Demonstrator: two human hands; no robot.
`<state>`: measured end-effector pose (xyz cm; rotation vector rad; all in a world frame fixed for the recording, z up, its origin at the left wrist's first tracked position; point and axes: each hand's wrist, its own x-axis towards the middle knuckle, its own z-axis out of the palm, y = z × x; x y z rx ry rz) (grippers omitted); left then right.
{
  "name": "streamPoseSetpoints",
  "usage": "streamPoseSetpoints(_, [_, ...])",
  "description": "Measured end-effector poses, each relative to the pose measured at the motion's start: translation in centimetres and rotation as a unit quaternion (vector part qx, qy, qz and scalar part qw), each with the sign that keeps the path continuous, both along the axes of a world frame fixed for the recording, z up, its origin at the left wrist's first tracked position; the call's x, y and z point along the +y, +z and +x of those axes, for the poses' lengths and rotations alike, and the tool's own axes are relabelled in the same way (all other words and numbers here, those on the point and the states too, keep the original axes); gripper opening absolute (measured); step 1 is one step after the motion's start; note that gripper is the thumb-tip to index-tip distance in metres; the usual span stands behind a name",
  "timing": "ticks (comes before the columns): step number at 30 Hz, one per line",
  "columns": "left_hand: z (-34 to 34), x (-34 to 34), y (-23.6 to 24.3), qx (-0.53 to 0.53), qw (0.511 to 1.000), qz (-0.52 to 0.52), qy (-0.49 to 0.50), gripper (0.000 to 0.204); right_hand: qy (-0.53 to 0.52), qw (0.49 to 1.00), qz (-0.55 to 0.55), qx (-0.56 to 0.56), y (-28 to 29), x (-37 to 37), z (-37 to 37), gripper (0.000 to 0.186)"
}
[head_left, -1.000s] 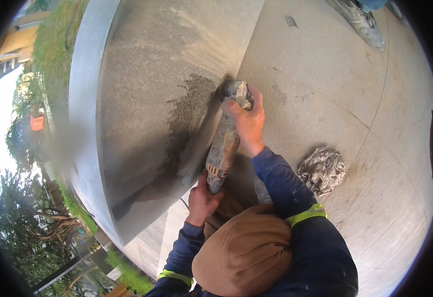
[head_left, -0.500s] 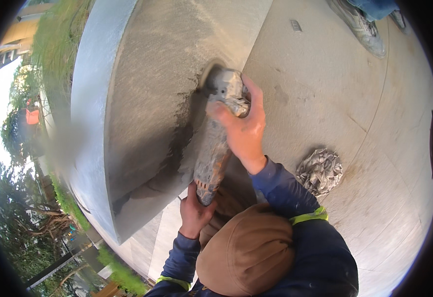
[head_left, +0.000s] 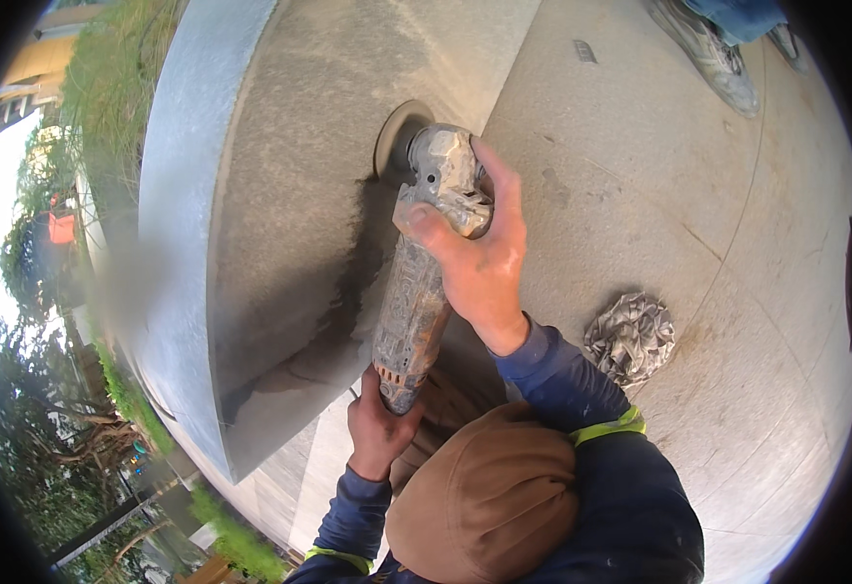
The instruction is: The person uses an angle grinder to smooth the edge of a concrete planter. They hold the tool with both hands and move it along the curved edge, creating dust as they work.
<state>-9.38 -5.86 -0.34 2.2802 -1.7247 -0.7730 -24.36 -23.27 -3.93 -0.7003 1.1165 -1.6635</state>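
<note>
An angle grinder (head_left: 412, 316), caked with grey grime and showing orange patches on its body, slants across the middle. Around its metal head my right hand (head_left: 487, 255) is closed, thumb over the near side and fingers along the far right. My left hand (head_left: 377, 433) grips the rear end by the vent slots. The round disc (head_left: 397, 146) lies at the face of a grey concrete block (head_left: 290, 175); whether it touches cannot be told. A dark, wet-looking patch (head_left: 348, 282) runs down that face beside the grinder.
A crumpled grey cloth-like bundle (head_left: 630, 338) lies on the paved floor (head_left: 679, 195) to the right. Another person's shoe (head_left: 708, 63) stands at the top right. Rounded brown cloth (head_left: 484, 496) fills the lower middle. Grass and plants (head_left: 119, 88) border the block's left.
The grinder has shifted slightly left, and its rear end is a little lower. Its disc shows more of its round face and is less blurred. Both hands keep their hold.
</note>
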Motion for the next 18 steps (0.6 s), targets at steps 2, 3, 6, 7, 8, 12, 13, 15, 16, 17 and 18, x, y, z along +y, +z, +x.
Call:
streamPoseSetpoints(2, [0.1,0.0,-0.5,-0.005,1.000,0.016,0.003,0.070,0.002,0.999,0.022,0.024,-0.9,0.0,-0.1,0.069])
streamPoseSetpoints(3, [0.2,0.1,-0.9,-0.007,1.000,0.024,0.004,0.070,0.003,0.999,0.042,0.026,-1.9,0.1,0.0,0.069])
streamPoseSetpoints(6, [0.9,0.1,-3.6,-0.003,0.998,0.054,-0.008,0.070,-0.004,0.993,0.120,0.021,-6.8,0.2,0.9,0.069])
streamPoseSetpoints(7, [0.6,-0.3,-4.1,0.007,0.998,0.067,-0.013,0.070,-0.002,0.988,0.155,0.025,-8.1,0.3,0.6,0.069])
streamPoseSetpoints(8, [0.6,0.0,-4.5,0.000,0.997,0.071,-0.013,0.070,0.001,0.982,0.188,0.026,-8.9,0.2,0.7,0.069])
streamPoseSetpoints(12, [0.4,0.3,-4.2,0.001,0.999,0.050,0.000,0.070,0.010,0.987,0.150,0.052,-7.6,0.4,0.7,0.068])
streamPoseSetpoints(13, [0.4,0.2,-3.3,0.000,0.999,0.038,0.002,0.071,0.001,0.992,0.117,0.054,-5.9,0.4,0.5,0.068])
streamPoseSetpoints(15, [0.4,0.3,-1.7,-0.014,1.000,0.014,0.003,0.074,-0.013,0.997,0.049,0.053,-1.8,0.2,-0.2,0.069])
streamPoseSetpoints(16, [0.2,0.1,-1.1,-0.007,1.000,0.002,0.014,0.068,0.000,0.999,0.039,0.024,-0.8,0.1,-0.2,0.070])
streamPoseSetpoints(17, [0.0,-0.1,-0.5,0.000,1.000,-0.011,0.025,0.062,0.013,1.000,0.028,-0.006,0.1,0.1,-0.1,0.071])
streamPoseSetpoints(18, [-0.1,-0.3,-0.1,0.007,0.999,-0.023,0.036,0.056,0.026,0.999,0.018,-0.035,0.4,0.1,0.0,0.071])
